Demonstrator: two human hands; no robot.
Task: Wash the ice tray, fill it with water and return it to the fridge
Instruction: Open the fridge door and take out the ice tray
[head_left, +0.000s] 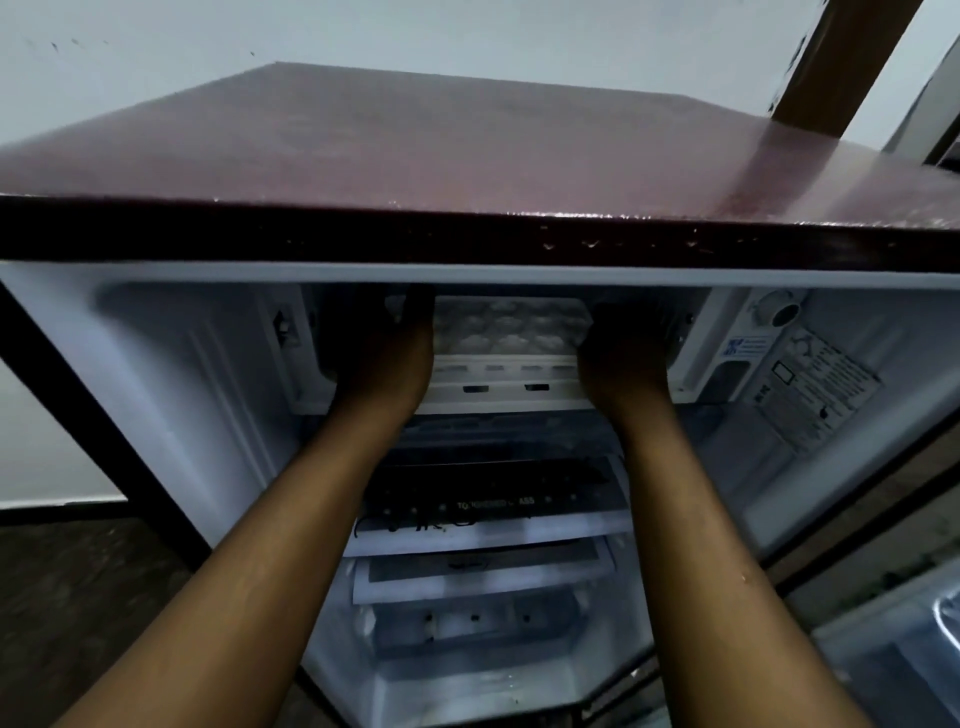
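Two bare forearms reach up from the bottom of the view into the open fridge (156, 364), passing over the glass shelves (488, 514) in the lower part. The left hand (382, 343) closes its grip on the left end of the white ice tray (511, 327), and the right hand (623, 345) closes its grip on the right end. The tray sits level in the freezer compartment (498, 395) at the top, just under the fridge's dark red top panel (467, 156).
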